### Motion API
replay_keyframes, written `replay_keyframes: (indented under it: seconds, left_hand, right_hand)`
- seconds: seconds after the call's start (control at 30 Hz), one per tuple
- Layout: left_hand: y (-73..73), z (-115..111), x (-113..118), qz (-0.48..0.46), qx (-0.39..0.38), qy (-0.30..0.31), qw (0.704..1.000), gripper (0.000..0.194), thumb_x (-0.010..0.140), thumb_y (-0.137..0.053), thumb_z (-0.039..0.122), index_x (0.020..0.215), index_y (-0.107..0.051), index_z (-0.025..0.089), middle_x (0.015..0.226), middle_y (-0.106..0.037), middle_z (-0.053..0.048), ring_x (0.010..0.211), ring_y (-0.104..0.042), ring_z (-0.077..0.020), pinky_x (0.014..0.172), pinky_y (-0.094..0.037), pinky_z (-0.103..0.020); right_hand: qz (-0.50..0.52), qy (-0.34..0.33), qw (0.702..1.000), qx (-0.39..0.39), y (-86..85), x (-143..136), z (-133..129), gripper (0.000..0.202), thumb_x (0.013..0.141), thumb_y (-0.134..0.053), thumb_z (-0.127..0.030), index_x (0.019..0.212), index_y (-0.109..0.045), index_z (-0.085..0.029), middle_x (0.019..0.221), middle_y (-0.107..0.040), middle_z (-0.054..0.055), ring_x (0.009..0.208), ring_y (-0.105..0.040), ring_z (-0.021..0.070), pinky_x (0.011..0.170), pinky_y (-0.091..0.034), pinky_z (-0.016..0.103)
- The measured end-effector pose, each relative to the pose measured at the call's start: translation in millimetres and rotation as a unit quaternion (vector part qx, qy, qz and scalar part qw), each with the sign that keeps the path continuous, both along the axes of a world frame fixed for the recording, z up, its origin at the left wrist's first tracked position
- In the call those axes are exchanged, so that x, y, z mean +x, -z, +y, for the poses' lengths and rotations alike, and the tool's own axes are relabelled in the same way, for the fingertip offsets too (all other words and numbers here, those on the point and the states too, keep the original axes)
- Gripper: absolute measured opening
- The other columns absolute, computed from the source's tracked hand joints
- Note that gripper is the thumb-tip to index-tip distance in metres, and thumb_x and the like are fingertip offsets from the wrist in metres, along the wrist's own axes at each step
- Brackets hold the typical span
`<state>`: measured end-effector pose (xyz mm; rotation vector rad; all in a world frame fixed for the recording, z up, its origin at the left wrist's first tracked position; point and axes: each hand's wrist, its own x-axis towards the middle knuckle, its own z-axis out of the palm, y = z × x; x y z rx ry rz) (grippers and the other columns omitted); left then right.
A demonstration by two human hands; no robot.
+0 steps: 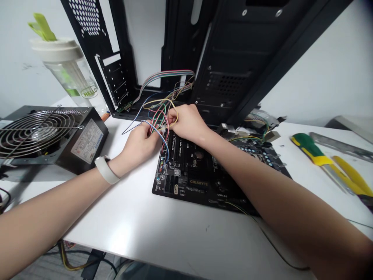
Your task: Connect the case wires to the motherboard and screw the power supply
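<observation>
A black Gigabyte motherboard (198, 182) lies flat on the white table in front of me. At its far left edge both my hands meet over a bundle of thin coloured wires (159, 111). My left hand (143, 142), with a pale band on the wrist, is closed around red, green and white wires. My right hand (186, 122) pinches a yellow wire close to a small pale connector (163, 129). The fingertips partly hide the connector, so I cannot tell whether it is seated. From the bundle, wires run back into the black computer case (233, 50).
The open case stands upright behind the board. At left sit a power supply (87, 144) with a fan grille and a lidded cup (68, 70). At right lie a green-yellow screwdriver (311, 149), yellow-handled pliers (351, 175) and a metal strip (340, 146). The table's front edge is near me.
</observation>
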<state>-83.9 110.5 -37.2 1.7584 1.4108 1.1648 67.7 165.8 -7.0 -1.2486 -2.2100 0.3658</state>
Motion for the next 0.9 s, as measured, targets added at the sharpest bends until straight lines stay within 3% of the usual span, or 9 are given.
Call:
replay_keyframes:
  seconds: [0.27,0.47,0.7,0.9]
  left_hand:
    - [0.3,1,-1,0.049,0.021,0.011,0.998,0.011,0.086,-0.052,0.018,0.076,-0.056,0.017,0.072,-0.061,-0.002,0.065,-0.052,-0.0156,0.062,-0.042,-0.028]
    - [-7.6,-5,-2,0.067,0.017,0.002,0.998,0.009,0.085,-0.052,0.019,0.077,-0.055,0.016,0.071,-0.059,0.0,0.065,-0.05,-0.0152,0.064,-0.039,-0.028]
    - [-11.0,-5,-2,0.096,0.015,0.0,0.995,0.012,0.084,-0.052,0.018,0.073,-0.054,0.016,0.071,-0.059,0.0,0.067,-0.05,-0.0156,0.065,-0.037,-0.028]
    - [-7.9,-3,0,0.06,-0.014,0.004,0.998,0.014,0.083,-0.053,0.028,0.076,-0.056,0.016,0.069,-0.059,-0.001,0.065,-0.049,-0.0159,0.062,-0.038,-0.027]
  right_hand:
    - [-0.042,-0.015,0.999,0.002,-1.3,-6,5,0.023,0.063,-0.057,0.002,0.051,-0.05,-0.017,0.055,-0.05,-0.002,0.058,-0.047,0.0111,0.066,-0.039,0.027]
    - [-0.035,0.003,0.999,-0.01,1.2,-5,5,0.021,0.062,-0.062,0.0,0.054,-0.052,-0.017,0.055,-0.051,-0.003,0.057,-0.046,0.0108,0.068,-0.04,0.027]
    - [-0.01,0.001,1.0,-0.002,9.7,-2,7,0.018,0.062,-0.066,-0.002,0.056,-0.056,-0.016,0.058,-0.055,-0.002,0.061,-0.051,0.0118,0.069,-0.041,0.027]
    - [0.027,-0.048,0.997,-0.059,4.5,5,1,0.013,0.068,-0.064,-0.001,0.069,-0.064,-0.014,0.069,-0.064,0.0,0.068,-0.059,0.0131,0.071,-0.044,0.026]
